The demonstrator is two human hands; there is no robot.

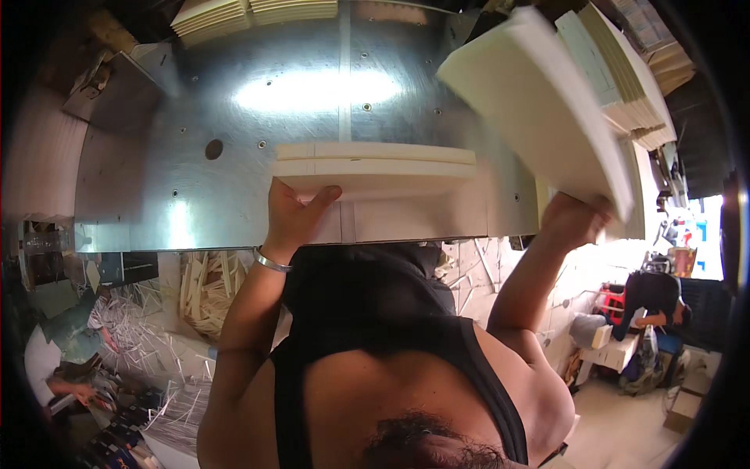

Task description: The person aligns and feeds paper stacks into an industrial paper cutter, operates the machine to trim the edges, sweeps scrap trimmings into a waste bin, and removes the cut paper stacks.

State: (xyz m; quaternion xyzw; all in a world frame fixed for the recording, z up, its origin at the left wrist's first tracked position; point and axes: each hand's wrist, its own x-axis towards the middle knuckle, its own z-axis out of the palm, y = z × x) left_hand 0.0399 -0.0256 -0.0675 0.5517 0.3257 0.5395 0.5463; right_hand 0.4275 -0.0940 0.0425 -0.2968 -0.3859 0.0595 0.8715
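On the metal table, a thick white paper stack (375, 166) stands near the front edge, a thin line running along its top. My left hand (301, 213) grips its left end, thumb on the near side and the other fingers mostly hidden. At the right, my right hand (574, 220) holds the lower end of another white paper block (539, 109), tilted up off the table and smeared by motion. Its fingers are closed around the bottom edge, partly blurred.
The shiny metal table (234, 187) has small studs and a round hole. More paper stacks stand at the far right (617, 78) and far edge (258, 14). Paper strips (207, 297) litter the floor. Other people (656, 301) work at lower right and lower left.
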